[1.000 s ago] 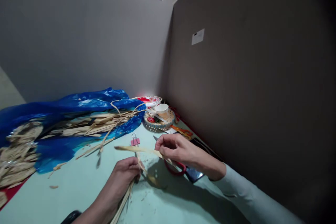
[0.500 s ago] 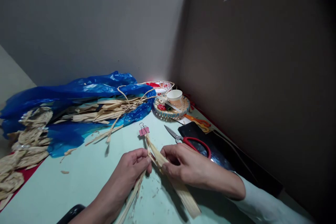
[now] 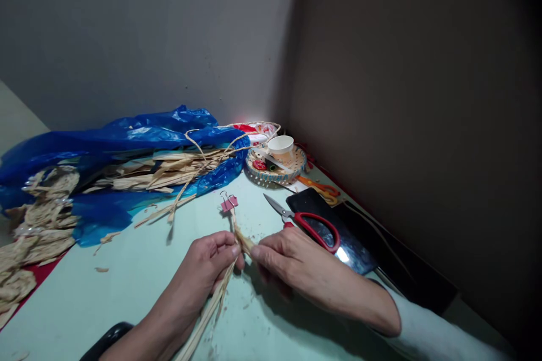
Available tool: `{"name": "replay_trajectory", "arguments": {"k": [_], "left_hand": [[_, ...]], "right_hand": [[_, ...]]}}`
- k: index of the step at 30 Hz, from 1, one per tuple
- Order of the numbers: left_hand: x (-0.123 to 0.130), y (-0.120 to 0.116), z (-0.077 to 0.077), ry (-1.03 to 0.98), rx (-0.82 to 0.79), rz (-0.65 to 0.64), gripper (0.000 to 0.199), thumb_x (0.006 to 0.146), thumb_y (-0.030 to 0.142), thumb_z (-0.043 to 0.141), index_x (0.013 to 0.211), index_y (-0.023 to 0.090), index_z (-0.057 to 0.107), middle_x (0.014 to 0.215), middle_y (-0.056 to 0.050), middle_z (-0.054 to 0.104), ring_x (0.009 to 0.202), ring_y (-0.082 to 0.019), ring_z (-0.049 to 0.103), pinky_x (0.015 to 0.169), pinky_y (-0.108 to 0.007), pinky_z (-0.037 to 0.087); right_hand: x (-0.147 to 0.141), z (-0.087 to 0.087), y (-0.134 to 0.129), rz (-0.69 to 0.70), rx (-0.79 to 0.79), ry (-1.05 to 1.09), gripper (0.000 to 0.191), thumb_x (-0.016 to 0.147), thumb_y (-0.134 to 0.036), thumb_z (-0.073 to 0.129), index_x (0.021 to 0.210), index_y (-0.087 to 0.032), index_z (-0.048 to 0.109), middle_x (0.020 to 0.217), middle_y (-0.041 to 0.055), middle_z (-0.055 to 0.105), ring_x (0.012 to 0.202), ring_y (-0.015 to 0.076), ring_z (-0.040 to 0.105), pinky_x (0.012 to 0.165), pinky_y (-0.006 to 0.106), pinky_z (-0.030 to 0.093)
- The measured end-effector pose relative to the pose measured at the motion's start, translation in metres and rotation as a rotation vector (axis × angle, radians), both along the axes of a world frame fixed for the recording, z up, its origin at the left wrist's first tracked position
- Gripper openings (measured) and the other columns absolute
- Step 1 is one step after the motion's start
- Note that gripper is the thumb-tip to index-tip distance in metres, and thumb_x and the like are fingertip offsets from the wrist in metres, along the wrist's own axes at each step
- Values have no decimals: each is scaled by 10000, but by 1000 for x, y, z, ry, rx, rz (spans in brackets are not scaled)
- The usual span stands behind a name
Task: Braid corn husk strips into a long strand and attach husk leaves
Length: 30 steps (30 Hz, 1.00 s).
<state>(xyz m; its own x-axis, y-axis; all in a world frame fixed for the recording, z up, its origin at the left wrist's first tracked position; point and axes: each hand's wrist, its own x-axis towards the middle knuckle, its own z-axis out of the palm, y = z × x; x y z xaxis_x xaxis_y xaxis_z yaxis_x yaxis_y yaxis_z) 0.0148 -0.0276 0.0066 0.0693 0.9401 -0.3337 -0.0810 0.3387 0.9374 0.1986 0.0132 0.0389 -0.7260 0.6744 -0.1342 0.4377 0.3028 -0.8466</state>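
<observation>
A pink binder clip [image 3: 229, 204] grips the far end of some pale dried husk strips, which look like corn husk, on the table. My left hand [image 3: 212, 262] pinches the strips [image 3: 214, 307] a little below the clip; their loose ends trail down past my wrist. Close beside it, my right hand [image 3: 288, 262] is closed on another husk strip [image 3: 244, 241], which looks gathered and twisted between the two hands. The rest of that strip is hidden under my right hand.
Red-handled scissors [image 3: 315, 231] lie partly on a dark phone [image 3: 351, 254], right of my hands. Behind stand a woven basket [image 3: 265, 179] with a paper cup [image 3: 280, 145] and orange scissors [image 3: 324, 187]. A blue plastic bag [image 3: 101, 146] of husks [image 3: 169, 169] lies left.
My right hand has rolled over, and the wide flat strip it held is now narrowed and twisted, its loose end out of sight. My left hand keeps its pinch. The view has tilted slightly down.
</observation>
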Motion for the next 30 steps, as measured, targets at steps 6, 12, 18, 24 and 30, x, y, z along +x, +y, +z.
{"name": "replay_trajectory", "arguments": {"k": [6,12,18,24,30], "left_hand": [[0,-3,0,-50,-40,34,241,724,382,710,781,163,624,630,27,586,538,-110,482,545,-218,343],[1,-3,-2,-50,-40,45,263,741,403,707,726,164,596,577,49,538,459,-66,372,463,-192,230],[1,-2,-1,-15,-28,36,261,768,387,685,713,156,576,569,58,505,459,-55,349,457,-191,211],[1,0,-2,-22,-19,16,231,770,374,671,768,157,590,633,31,570,552,-96,464,534,-202,330],[2,-1,0,2,-24,23,263,723,422,686,707,176,596,625,10,600,533,-131,514,517,-230,351]], "right_hand": [[1,-3,-10,86,-195,-81,417,878,-231,391,498,-152,543,463,6,575,438,94,537,537,184,426],[2,10,-11,141,-178,-210,339,771,-177,412,446,-170,509,469,22,589,470,123,561,554,207,451],[4,15,-11,160,2,-239,163,780,-164,428,637,-179,506,650,23,630,623,146,587,566,220,414],[0,3,-11,36,171,-142,334,957,-359,370,723,-178,524,715,47,612,714,170,559,678,279,418],[-7,-9,-10,22,-386,18,500,972,-461,287,635,-161,503,519,18,564,376,93,494,396,187,384]]}}
